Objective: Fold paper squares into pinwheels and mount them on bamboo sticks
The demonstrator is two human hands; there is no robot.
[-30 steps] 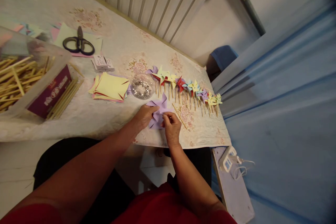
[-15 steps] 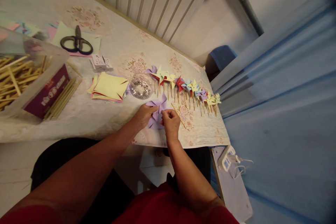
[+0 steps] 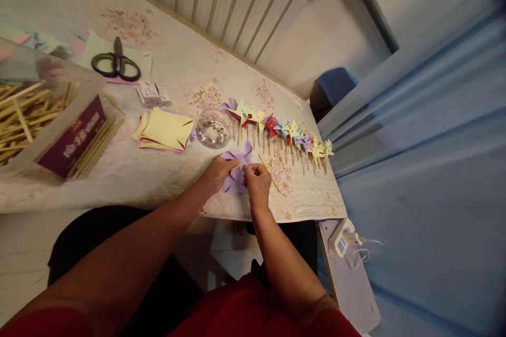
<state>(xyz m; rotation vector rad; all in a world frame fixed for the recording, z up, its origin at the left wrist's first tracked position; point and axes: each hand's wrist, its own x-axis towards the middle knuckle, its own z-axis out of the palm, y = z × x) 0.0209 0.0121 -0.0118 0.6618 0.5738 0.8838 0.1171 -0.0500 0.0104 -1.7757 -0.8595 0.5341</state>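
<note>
A purple paper pinwheel [image 3: 238,165] lies on the table's flowered cloth [image 3: 166,168] near the front edge. My left hand [image 3: 216,174] presses on its left side and holds its folded flaps. My right hand [image 3: 258,183] pinches the pinwheel's centre with its fingertips; whatever small thing is between them is too small to tell. A thin wooden stick [image 3: 269,174] lies just right of my right hand. Behind the pinwheel stands a clear dish of small shiny pins [image 3: 214,129].
A row of finished coloured pinwheels on sticks [image 3: 282,134] runs to the right. A stack of cut yellow and pink paper squares [image 3: 164,130] lies left of the dish. Scissors [image 3: 116,65], a small box [image 3: 151,93] and a clear tub of wooden sticks [image 3: 35,116] sit at left.
My right hand's fingers have shifted slightly up onto the pinwheel's centre. My left hand stays on the paper. The view has drifted a little.
</note>
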